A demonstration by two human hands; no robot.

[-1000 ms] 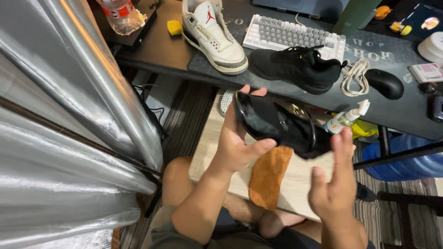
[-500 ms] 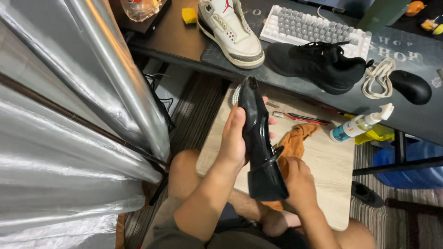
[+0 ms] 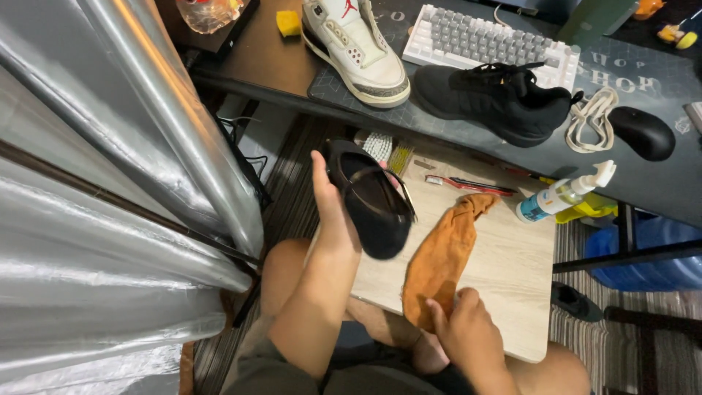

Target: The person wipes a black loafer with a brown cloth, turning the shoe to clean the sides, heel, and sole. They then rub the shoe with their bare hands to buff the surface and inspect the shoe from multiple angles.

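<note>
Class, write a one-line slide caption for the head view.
Left hand holds a black shoe above a wooden board while the right hand grips an orange cloth.

White spray bottle [image 3: 561, 196], blue label, lies on the board [image 3: 512, 278].

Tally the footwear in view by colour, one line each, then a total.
White high-top sneaker on the desk: 1
Black sneaker on the desk: 1
Black shoe held in the left hand: 1
Dark shoe on the floor: 1
Total: 4
</note>
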